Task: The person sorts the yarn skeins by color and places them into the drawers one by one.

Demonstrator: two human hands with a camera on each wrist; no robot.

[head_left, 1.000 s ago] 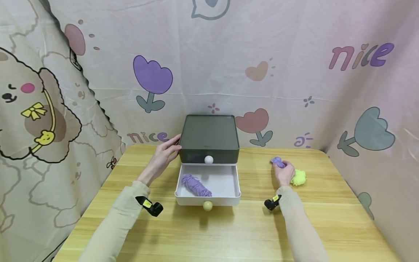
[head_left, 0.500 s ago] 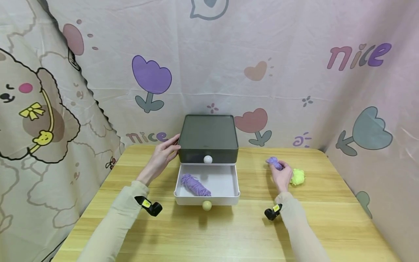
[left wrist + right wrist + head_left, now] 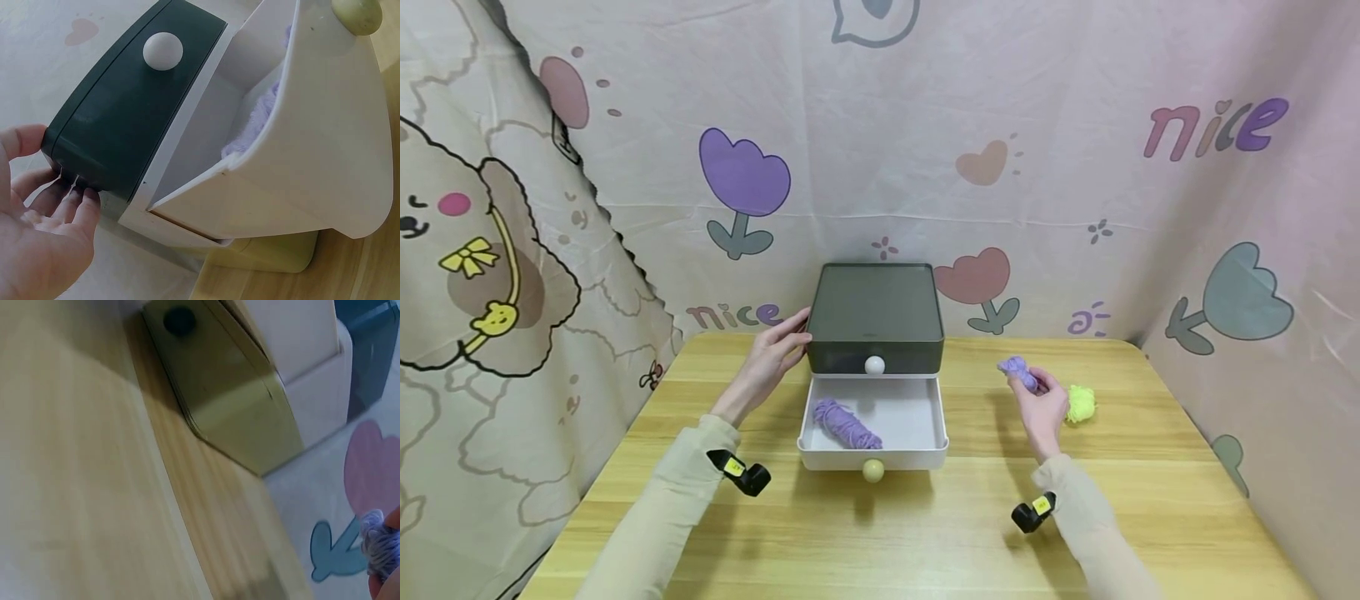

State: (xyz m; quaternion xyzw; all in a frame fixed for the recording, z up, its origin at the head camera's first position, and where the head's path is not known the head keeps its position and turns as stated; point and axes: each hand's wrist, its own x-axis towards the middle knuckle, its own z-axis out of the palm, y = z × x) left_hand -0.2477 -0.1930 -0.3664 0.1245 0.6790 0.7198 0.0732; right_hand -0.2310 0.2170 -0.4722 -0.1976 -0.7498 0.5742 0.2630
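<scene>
A small drawer cabinet (image 3: pixel 876 302) with a dark green-grey top section stands at the table's back. Its white drawer (image 3: pixel 917 415) is pulled out and holds a long skein of purple yarn (image 3: pixel 847 423). My left hand (image 3: pixel 758 371) rests against the cabinet's left side; the left wrist view shows the fingertips (image 3: pixel 90 195) touching the dark top section. Right of the cabinet, my right hand (image 3: pixel 1042 410) pinches a smaller bundle of purple yarn (image 3: pixel 1017 372) between thumb and fingers. At the right wrist view's edge, only part of this yarn (image 3: pixel 380 547) shows.
A yellow-green bundle of yarn (image 3: pixel 1081 404) lies on the wooden table (image 3: pixel 970 533) right of my right hand. Under the white drawer sits a yellowish bottom section (image 3: pixel 231 403) with a dark knob (image 3: pixel 179 322). A printed curtain (image 3: pixel 880 150) hangs behind.
My right hand has moved left and a little toward me with the small purple yarn bundle, away from the yellow-green yarn. My left hand has stayed at the cabinet's side.
</scene>
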